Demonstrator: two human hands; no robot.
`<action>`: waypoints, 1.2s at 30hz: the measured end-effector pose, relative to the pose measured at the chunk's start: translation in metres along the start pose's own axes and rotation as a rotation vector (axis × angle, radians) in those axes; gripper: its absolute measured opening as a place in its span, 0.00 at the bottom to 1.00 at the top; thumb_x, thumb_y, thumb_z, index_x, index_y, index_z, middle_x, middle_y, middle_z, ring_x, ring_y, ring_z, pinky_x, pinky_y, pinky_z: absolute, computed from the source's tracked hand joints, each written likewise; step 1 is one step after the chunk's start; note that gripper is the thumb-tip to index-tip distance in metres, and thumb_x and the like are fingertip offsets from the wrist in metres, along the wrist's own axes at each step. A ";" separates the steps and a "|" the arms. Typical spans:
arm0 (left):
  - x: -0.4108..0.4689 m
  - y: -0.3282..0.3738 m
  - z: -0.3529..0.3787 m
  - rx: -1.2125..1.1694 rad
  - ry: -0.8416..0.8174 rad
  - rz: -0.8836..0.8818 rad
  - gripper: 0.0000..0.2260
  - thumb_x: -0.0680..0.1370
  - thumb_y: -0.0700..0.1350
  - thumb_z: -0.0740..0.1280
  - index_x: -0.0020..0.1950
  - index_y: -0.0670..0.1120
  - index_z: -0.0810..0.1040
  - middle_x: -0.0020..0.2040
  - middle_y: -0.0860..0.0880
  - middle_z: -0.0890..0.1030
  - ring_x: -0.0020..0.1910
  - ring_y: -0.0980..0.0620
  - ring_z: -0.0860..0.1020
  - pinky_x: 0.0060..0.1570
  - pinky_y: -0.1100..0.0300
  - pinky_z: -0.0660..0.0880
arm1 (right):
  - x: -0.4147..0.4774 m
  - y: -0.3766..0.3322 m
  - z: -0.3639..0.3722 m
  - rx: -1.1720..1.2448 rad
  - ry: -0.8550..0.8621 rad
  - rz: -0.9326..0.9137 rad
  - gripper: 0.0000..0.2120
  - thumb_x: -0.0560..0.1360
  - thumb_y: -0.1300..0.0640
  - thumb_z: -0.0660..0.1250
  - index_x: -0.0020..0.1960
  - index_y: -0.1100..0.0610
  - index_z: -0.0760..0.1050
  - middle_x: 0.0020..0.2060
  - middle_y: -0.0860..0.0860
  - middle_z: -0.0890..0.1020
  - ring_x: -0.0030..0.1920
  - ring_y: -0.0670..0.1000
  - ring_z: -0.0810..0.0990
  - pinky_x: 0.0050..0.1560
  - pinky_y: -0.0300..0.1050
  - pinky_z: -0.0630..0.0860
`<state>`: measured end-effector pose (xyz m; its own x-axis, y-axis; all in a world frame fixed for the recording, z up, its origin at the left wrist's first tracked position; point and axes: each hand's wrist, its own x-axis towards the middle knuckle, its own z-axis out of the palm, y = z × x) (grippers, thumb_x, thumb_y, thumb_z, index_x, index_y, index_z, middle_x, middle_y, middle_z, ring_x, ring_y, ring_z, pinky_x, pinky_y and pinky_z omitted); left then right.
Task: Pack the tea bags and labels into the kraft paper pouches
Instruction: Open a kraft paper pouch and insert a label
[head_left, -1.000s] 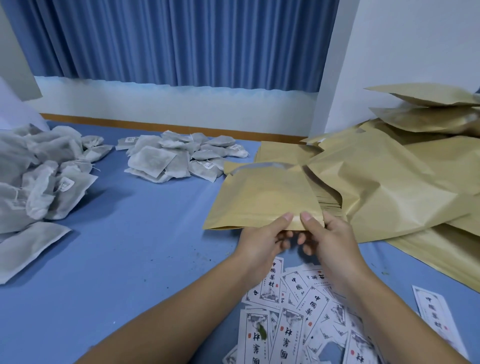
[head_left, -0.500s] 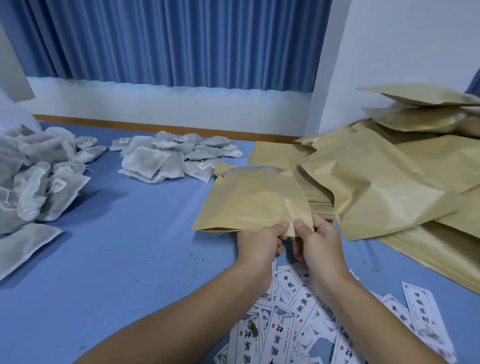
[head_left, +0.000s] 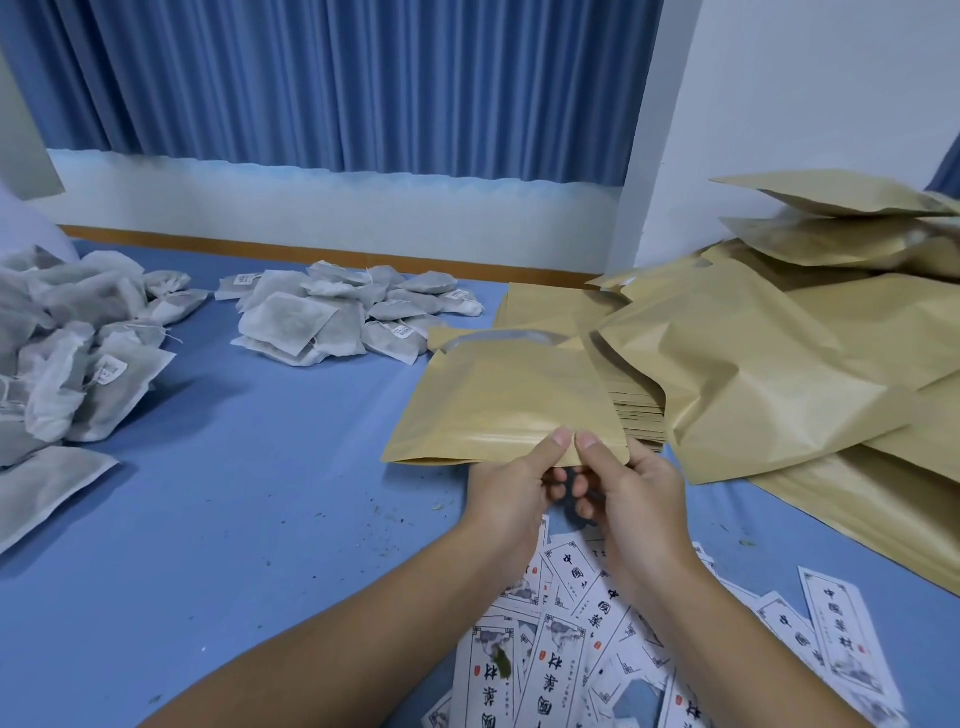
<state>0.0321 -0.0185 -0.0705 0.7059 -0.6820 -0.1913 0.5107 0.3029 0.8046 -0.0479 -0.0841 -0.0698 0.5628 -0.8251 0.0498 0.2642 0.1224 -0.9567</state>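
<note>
kraft paper pouch (head_left: 498, 400) sits just above the blue table (head_left: 234, 519), its near edge pinched by both your hands. your left hand (head_left: 511, 491) and right hand (head_left: 631, 493) each press a thumb on top, fingers curled beneath. its far edge points toward the tea bags (head_left: 332, 322). labels (head_left: 571, 649) lie under your wrists.

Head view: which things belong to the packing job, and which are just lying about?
Job: kraft pouch pinched by left hand and right hand; tea bags; labels; pouch pile.
Lying about: curtain; loose crumbs on the blue surface.
</note>
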 end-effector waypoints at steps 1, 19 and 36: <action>0.000 0.000 0.000 0.004 -0.002 0.007 0.10 0.75 0.42 0.75 0.43 0.37 0.79 0.33 0.43 0.74 0.34 0.45 0.72 0.41 0.51 0.71 | 0.000 -0.001 0.000 -0.016 0.010 -0.016 0.08 0.77 0.59 0.72 0.41 0.60 0.78 0.27 0.56 0.75 0.28 0.52 0.71 0.26 0.42 0.68; 0.002 0.006 -0.006 0.043 0.010 -0.005 0.09 0.72 0.40 0.77 0.46 0.36 0.81 0.38 0.43 0.77 0.34 0.50 0.72 0.46 0.57 0.74 | 0.000 -0.004 0.000 0.021 0.071 -0.026 0.06 0.75 0.60 0.75 0.38 0.56 0.82 0.29 0.54 0.78 0.29 0.50 0.73 0.37 0.47 0.74; 0.004 0.014 -0.011 -0.089 0.074 -0.013 0.07 0.79 0.44 0.70 0.47 0.40 0.78 0.33 0.43 0.80 0.28 0.52 0.75 0.28 0.59 0.73 | 0.006 -0.013 -0.006 0.132 0.142 0.050 0.03 0.75 0.59 0.74 0.49 0.56 0.81 0.38 0.50 0.83 0.30 0.48 0.77 0.28 0.41 0.72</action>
<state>0.0474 -0.0096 -0.0663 0.7319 -0.6358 -0.2451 0.5591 0.3546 0.7495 -0.0522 -0.0940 -0.0589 0.4643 -0.8845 -0.0469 0.3444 0.2290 -0.9104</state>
